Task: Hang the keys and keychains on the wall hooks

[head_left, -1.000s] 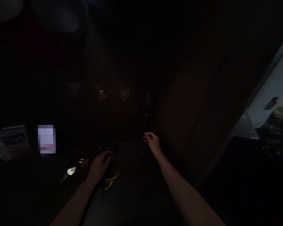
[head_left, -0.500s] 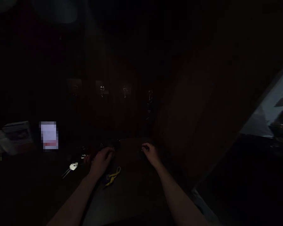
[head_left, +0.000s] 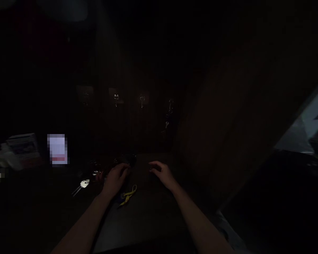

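Observation:
My left hand (head_left: 116, 176) is low over the dark surface, beside a dim jumble of small items. Its thumb and index finger curve close together; what may lie between them is too dark to make out. Left of it lie silvery keys (head_left: 84, 184) and a small reddish object (head_left: 98, 175). Just below the hand rests a yellow cord loop (head_left: 132, 190) on a dark piece. Across a gap, my right hand (head_left: 161, 173) has its thumb and index finger apart, with no held thing visible.
Hooks (head_left: 116, 98) line the dark back panel, and a key (head_left: 166, 124) hangs from the rightmost one. A box (head_left: 23, 150) and a blurred-out pale card (head_left: 58, 148) stand at left. A dark brown panel (head_left: 214, 134) rises at right.
My right hand has moved left, closer to my left hand, and its thumb and index finger have spread. The left hand keeps nearly the same place. The view has shifted slightly.

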Demonstrator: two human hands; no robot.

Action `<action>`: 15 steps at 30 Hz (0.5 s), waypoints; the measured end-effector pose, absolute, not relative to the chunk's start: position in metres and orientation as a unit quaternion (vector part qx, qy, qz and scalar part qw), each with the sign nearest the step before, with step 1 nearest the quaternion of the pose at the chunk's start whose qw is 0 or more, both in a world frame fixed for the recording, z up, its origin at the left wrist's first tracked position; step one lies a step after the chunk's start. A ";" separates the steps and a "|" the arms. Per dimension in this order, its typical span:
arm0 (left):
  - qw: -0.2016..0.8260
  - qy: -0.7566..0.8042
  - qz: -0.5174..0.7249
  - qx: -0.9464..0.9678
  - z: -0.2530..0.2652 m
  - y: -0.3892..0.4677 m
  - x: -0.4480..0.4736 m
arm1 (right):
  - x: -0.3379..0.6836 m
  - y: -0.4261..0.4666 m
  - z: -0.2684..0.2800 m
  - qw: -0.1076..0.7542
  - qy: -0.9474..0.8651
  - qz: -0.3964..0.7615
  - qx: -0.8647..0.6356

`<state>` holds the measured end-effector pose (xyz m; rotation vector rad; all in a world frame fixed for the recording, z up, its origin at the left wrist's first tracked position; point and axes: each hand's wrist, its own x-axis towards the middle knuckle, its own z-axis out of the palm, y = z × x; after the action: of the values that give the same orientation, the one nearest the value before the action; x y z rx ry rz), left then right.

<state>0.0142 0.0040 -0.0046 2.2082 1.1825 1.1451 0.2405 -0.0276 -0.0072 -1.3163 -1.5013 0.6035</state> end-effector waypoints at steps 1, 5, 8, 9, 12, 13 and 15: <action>0.190 0.422 0.410 0.786 -0.005 0.004 0.014 | 0.237 -0.028 -0.006 0.514 -0.609 0.273 -0.538; 0.168 0.405 0.413 0.798 -0.003 0.000 0.017 | 0.223 -0.030 -0.002 0.559 -0.554 0.374 -0.491; 0.152 0.387 0.393 0.820 0.001 -0.006 0.022 | 0.214 -0.033 0.003 0.577 -0.535 0.418 -0.454; 0.151 0.384 0.384 0.826 0.003 -0.008 0.023 | 0.211 -0.034 0.005 0.580 -0.532 0.428 -0.444; 0.160 0.372 0.362 0.840 0.008 -0.015 0.028 | 0.206 -0.036 0.008 0.584 -0.529 0.440 -0.431; 0.165 0.365 0.357 0.844 0.009 -0.017 0.029 | 0.204 -0.036 0.008 0.584 -0.529 0.439 -0.432; 0.177 0.353 0.348 0.850 0.009 -0.018 0.030 | 0.203 -0.036 0.009 0.587 -0.526 0.437 -0.433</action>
<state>0.0304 -0.0178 0.0086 2.4060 1.0006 0.9862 0.2029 -0.0358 0.0086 -1.0089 -1.2259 1.0174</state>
